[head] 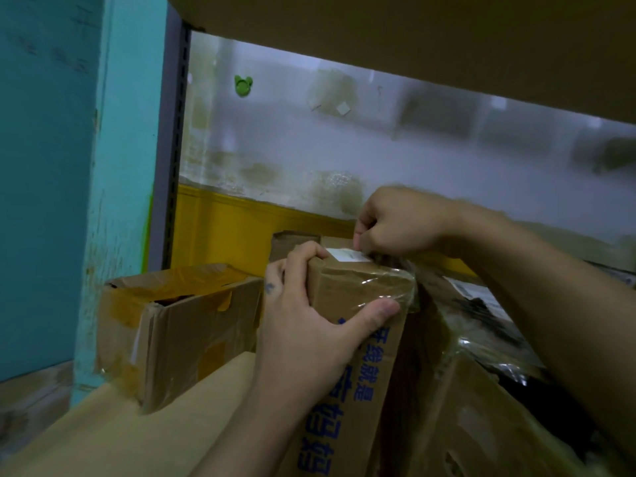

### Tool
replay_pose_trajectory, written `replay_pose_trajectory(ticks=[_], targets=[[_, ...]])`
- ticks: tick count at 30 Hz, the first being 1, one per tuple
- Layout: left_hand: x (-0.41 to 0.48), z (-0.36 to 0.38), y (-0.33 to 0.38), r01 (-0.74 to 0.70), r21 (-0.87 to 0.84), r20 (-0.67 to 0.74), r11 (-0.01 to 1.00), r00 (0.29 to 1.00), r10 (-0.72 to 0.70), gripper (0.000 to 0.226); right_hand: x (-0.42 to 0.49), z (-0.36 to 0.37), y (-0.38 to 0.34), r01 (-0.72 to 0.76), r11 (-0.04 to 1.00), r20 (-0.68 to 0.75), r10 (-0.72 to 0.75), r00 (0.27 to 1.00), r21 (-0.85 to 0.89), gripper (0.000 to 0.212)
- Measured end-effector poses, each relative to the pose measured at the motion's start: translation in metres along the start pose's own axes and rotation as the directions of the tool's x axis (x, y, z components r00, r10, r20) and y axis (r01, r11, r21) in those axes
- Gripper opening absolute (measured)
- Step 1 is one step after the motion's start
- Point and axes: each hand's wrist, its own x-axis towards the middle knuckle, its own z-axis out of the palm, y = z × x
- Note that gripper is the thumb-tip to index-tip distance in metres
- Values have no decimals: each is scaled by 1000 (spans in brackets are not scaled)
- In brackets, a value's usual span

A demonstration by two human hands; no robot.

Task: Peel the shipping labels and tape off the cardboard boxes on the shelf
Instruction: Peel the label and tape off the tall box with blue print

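Nearest me lay a flat cardboard sheet (137,425), and on it stood the tall box (358,339) with blue print down its side. My left hand (306,315) gripped its top near corner, fingers curled over the top edge and the thumb pressed across the front face. Clear tape (389,284) wrapped that upper end, wrinkled and lifted at the right corner. On the top face sat a white label (346,255), just past my left fingertips. My right hand (399,222) was closed above it, fingertips pinching the crumpled tape at the label's right end; motion blur hid the exact hold. To the left stood an open box (192,325) patched with brown tape, touching the tall one. To the right leaned a bigger box (481,407) under shiny film, with its own label (478,294). Behind them ran a dark shelf post (175,149), a stained white and yellow wall (309,160) with a green hook (243,85), and a brown board (413,29) overhead.
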Motion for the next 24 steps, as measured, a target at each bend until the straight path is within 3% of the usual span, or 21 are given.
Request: replay_pose_trajectory(ticks=[4, 10, 18, 24], targets=[[4, -1, -1, 23, 3, 6, 1000, 1000, -23, 72, -3, 1, 0, -1, 990, 81, -11, 997, 142, 12], [4, 2, -1, 23, -19, 10, 1000, 1000, -23, 77, -3, -2, 22, -57, 946, 11, 56, 998, 321, 16], [5, 3, -4, 14, -16, 13, 1000, 1000, -14, 76, 5, 0, 15, 43, 993, -29, -40, 999, 114, 7], [4, 2, -4, 14, -10, 23, 1000, 1000, -14, 77, 15, -8, 9, 26, 1000, 96, -25, 995, -8, 13]])
